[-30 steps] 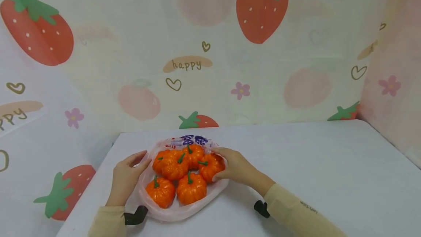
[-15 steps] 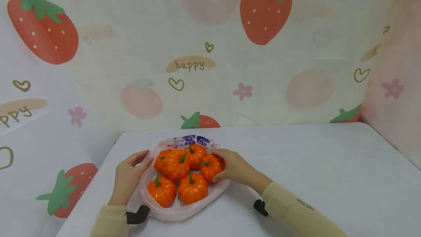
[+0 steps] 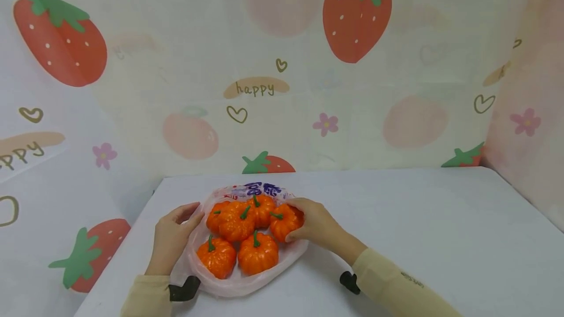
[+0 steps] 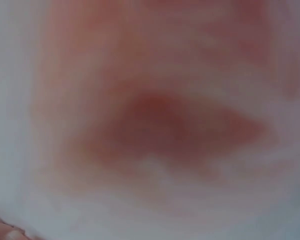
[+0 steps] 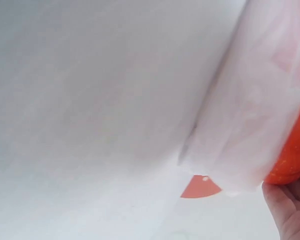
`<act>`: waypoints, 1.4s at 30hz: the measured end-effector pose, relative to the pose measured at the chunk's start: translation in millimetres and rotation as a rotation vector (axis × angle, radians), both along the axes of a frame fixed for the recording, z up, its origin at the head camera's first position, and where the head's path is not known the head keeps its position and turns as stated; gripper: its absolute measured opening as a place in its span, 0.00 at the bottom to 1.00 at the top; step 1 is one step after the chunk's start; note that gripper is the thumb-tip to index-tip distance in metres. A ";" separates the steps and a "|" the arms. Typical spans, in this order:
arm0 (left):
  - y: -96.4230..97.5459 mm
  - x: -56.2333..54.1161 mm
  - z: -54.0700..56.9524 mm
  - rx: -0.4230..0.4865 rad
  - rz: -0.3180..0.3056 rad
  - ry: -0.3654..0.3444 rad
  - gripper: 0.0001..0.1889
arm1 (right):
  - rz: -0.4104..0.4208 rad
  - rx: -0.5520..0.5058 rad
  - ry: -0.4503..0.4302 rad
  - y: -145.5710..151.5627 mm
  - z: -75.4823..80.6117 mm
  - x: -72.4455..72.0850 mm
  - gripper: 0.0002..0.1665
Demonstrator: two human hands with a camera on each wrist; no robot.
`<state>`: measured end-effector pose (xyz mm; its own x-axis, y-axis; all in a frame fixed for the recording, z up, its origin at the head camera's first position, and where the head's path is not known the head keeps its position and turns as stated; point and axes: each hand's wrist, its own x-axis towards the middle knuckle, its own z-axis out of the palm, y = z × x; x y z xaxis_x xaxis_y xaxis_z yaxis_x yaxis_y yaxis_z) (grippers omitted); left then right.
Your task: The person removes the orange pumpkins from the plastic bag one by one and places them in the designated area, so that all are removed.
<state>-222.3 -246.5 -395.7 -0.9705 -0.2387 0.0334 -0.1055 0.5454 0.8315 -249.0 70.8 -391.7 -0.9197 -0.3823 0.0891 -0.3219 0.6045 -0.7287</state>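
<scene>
A pale pink plastic bag (image 3: pixel 238 286), its mouth rolled open, holds several small orange toy pumpkins with green stems, among them the front pumpkin (image 3: pixel 258 254). My right hand (image 3: pixel 318 224) grips the pumpkin (image 3: pixel 284 221) at the bag's right side, thumb in front and fingers behind. In the right wrist view that orange pumpkin (image 5: pixel 290 155) shows above the fingertips, beside the bag's wall (image 5: pixel 245 115). My left hand (image 3: pixel 171 234) rests against the bag's left side, fingers relaxed and thumb apart. The bag (image 4: pixel 155 200) fills the left wrist view, blurred, with a fingertip at the lower left corner.
The bag stands on a white table (image 3: pixel 410 229), toward its left part. Behind and beside the table hang pale sheets (image 3: pixel 282 136) printed with strawberries, hearts and flowers. Black wrist straps (image 3: pixel 185 288) show below both hands.
The pumpkin in my right hand has shifted slightly up and to the right, its stem tilting. My left hand keeps its place at the bag. The head view has shifted a little.
</scene>
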 end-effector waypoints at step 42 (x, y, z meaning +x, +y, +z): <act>0.6 -0.1 -1.5 -0.011 0.000 -0.011 0.30 | -0.381 -0.366 -0.183 109.7 4.5 -2.3 0.50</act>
<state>-222.4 -245.8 -397.2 -0.9710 -0.2379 0.0252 -0.1144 0.5546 0.8242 -251.4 180.5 -387.3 -0.9998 0.0062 -0.0208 0.0217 0.3500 -0.9365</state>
